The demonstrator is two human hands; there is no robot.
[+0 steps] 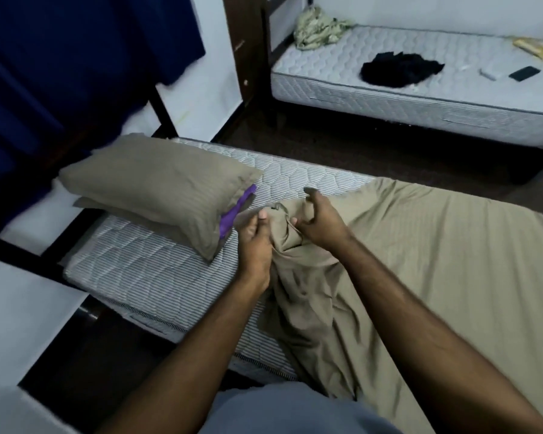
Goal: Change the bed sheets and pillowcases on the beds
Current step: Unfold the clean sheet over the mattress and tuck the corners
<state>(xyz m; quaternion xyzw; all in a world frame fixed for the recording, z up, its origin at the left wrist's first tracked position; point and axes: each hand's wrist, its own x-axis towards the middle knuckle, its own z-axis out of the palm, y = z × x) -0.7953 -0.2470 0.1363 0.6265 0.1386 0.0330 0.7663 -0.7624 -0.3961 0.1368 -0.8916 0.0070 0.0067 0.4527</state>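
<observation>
Sheet (420,261): tan, covering the mattress (145,270) to the right, bare at pillow (157,189) end. Left hand (253,242) and right hand (318,222) both grip its bunched corner; pillow lies leftward, left hand nearer.

Left hand (254,236): forearm bare, reaching forward from lower centre; fingers curled, thumb and fingertips pinching the bunched edge of the tan striped cotton sheet (389,261).
Right hand (318,222): forearm bare, entering from lower right; fingers curled over a gathered fold of that cloth, index finger raised and hooked. Hands close together, just apart.
</observation>
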